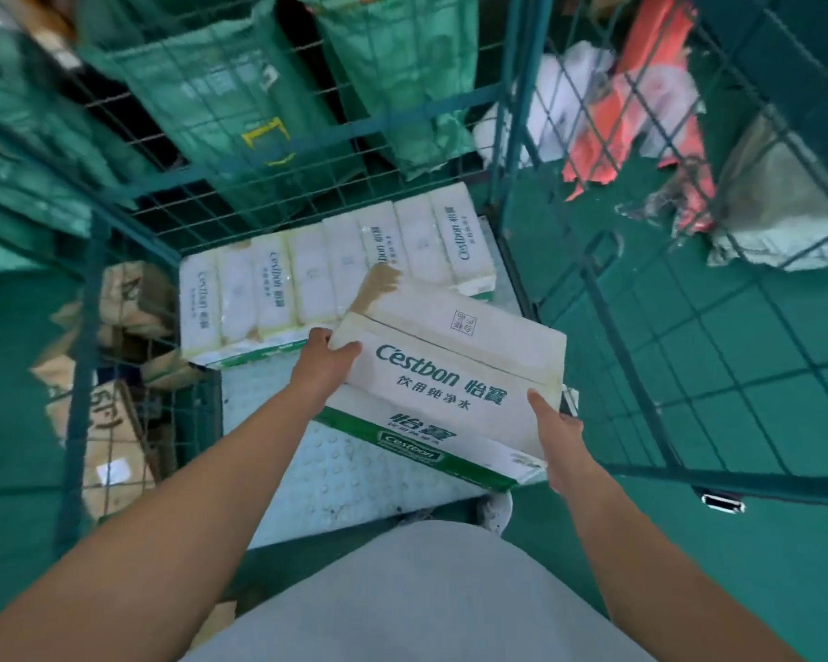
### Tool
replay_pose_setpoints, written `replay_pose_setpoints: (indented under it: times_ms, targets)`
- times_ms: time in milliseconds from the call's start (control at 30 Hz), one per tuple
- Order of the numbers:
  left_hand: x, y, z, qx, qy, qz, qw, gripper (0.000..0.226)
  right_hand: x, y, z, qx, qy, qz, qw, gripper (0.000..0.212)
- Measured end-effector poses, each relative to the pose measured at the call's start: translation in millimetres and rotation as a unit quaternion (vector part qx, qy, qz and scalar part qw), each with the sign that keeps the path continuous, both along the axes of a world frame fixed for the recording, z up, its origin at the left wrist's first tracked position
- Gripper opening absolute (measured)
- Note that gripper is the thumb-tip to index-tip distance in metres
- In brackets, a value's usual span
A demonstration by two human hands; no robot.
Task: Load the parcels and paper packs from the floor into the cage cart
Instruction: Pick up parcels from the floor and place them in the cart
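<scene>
Carton [455, 389], centre frame: matt white printed cardboard, scuffed, brown paper tape at its upper corner.
Paper packs [326, 269], above it: glossy clear plastic wrap over white paper.
Cage cart [517, 102]: green-painted metal wire mesh; floor plate [354, 475] pale studded metal.
Sacks [211, 88], top: green woven plastic cloth, matt.
Parcels [111, 437], left edge: brown cardboard, rough.
Floor [737, 566], right: green, smooth.

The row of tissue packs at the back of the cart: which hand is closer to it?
Left. The left hand grips the box right beside the packs; the right hand holds the box's near corner, farther away.
</scene>
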State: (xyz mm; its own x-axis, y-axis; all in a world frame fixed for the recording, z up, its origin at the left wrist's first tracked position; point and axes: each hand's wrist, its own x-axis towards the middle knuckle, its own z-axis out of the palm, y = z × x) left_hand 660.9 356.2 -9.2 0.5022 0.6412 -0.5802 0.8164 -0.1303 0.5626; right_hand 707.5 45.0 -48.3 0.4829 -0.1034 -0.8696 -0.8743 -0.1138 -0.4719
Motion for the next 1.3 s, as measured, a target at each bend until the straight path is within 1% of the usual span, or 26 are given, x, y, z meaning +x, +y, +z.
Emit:
replay_pose_setpoints:
  times_ms: [67, 133, 233, 333, 433, 567, 667, 767, 800, 933, 1033, 1067, 1133, 1167, 1200, 1233, 1300]
  targets:
    - [-16, 2, 4, 0.007, 0.011, 0.028, 1.0, 0.052, 5, 7, 0, 0.013, 0.007, 0.03, 0.999, 0.095]
    - [-37, 7, 5, 0.009, 0.01, 0.064, 0.998, 0.052, 8, 18, 1, 0.03, 0.015, 0.083, 0.996, 0.093]
    - [-66, 16, 6, 0.008, 0.007, 0.111, 0.994, 0.051, 11, 37, 4, 0.043, 0.013, 0.133, 0.99, 0.092]
    - [-100, 31, 9, 0.004, 0.006, 0.16, 0.987, 0.054, 10, 67, 9, 0.039, 0.003, 0.186, 0.982, 0.096]
    - [-132, 51, 10, -0.003, 0.009, 0.202, 0.979, 0.054, 10, 103, 10, 0.033, -0.017, 0.236, 0.971, 0.094]
    - [-177, 93, 3, -0.01, 0.022, 0.25, 0.968, 0.065, 2, 166, 15, 0.029, -0.043, 0.304, 0.951, 0.091]
    - [-209, 132, -10, -0.041, 0.018, 0.297, 0.954, 0.072, -7, 223, 16, 0.01, -0.076, 0.34, 0.937, 0.085]
    - [-237, 179, -32, -0.083, 0.012, 0.313, 0.946, 0.084, -18, 283, 13, -0.017, -0.107, 0.367, 0.924, 0.081]
    - [-244, 192, -37, -0.098, 0.019, 0.313, 0.945, 0.085, -20, 302, 12, -0.029, -0.119, 0.38, 0.917, 0.081]
    - [-267, 252, -66, -0.159, 0.027, 0.326, 0.932, 0.081, -23, 389, 4, -0.058, -0.151, 0.437, 0.885, 0.078]
    - [-282, 291, -95, -0.204, 0.003, 0.364, 0.909, 0.069, -21, 452, -7, -0.072, -0.167, 0.485, 0.856, 0.08]
    - [-288, 305, -111, -0.219, 0.002, 0.375, 0.901, 0.074, -20, 474, -13, -0.075, -0.17, 0.499, 0.847, 0.081]
    - [-298, 325, -141, -0.242, -0.002, 0.39, 0.888, 0.091, -15, 509, -26, -0.078, -0.18, 0.524, 0.829, 0.082]
    - [-300, 334, -152, -0.253, -0.003, 0.397, 0.882, 0.095, -12, 527, -34, -0.081, -0.182, 0.537, 0.82, 0.081]
    - [-300, 340, -160, -0.265, 0.001, 0.402, 0.876, 0.091, -8, 544, -44, -0.087, -0.185, 0.552, 0.809, 0.08]
    - [-295, 343, -160, -0.273, -0.001, 0.407, 0.872, 0.079, -5, 561, -51, -0.091, -0.189, 0.562, 0.8, 0.08]
    - [-288, 352, -174, -0.293, -0.009, 0.424, 0.857, 0.046, 2, 597, -68, -0.105, -0.194, 0.585, 0.781, 0.081]
